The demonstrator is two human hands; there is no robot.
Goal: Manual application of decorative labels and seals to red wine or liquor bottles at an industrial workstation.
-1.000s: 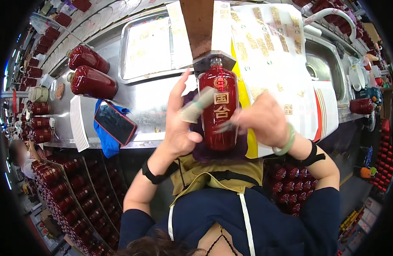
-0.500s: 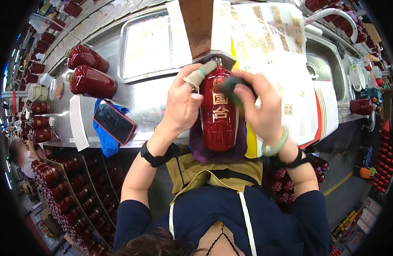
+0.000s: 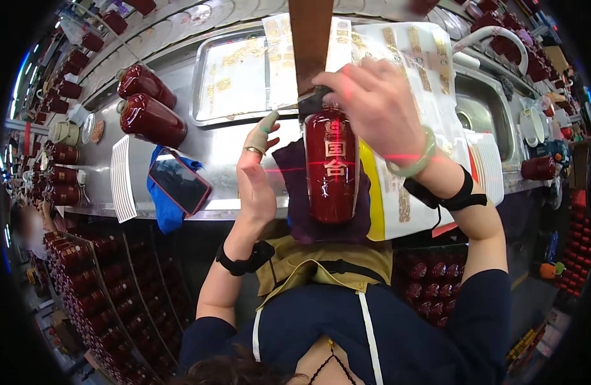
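Observation:
A dark red glass bottle with gold characters lies on a purple cloth at the bench edge in front of me, its neck pointing away. My right hand is over the neck, fingers closed on a small dark object, perhaps a pad; its kind is not clear. The hand hides part of the neck. To the left of the bottle, my left hand is open and apart from it, holding nothing. One of its fingers wears a pale cover. Thin red light lines cross the bottle.
Printed gold label sheets lie right of a brown post. A metal tray, two red bottles, a phone on a blue cloth and a striped strip are left. A sink stands right.
My left hand has let go of the bottle's upper part and moved left, opening. My right hand has moved away from me, from the bottle's side to its neck, with the dark object.

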